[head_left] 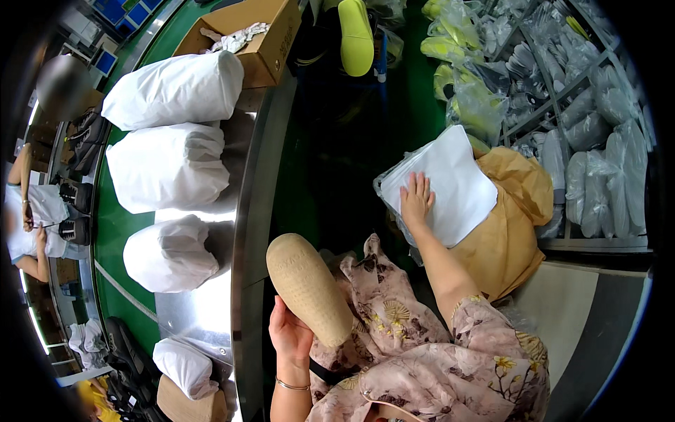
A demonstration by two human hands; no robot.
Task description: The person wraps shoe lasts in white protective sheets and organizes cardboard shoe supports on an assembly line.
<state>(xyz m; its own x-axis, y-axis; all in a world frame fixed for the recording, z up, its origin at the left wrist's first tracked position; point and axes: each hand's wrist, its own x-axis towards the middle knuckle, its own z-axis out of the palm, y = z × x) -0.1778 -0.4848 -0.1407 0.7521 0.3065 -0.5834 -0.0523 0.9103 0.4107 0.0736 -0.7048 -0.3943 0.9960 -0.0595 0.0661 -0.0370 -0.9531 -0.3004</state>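
A: Where's the tan shoe sole (308, 287)?

B: Held up over the person's lap, tread side showing, toe end tilted up and to the left. The left hand (290, 332) grips its lower end, fingers curled behind it.

A: And the other hand?

B: The right hand (416, 200) lies flat on a stack of white paper sheets (450, 184), fingers spread, holding nothing. The stack sits in clear plastic on a brown paper bundle (510, 235).

A: What's around?

B: To the left, a steel table (249, 211) carries white wrapped bundles (169, 165) in a row, with a cardboard box (264, 42) at the far end. Racks of bagged insoles (598, 126) stand on the right
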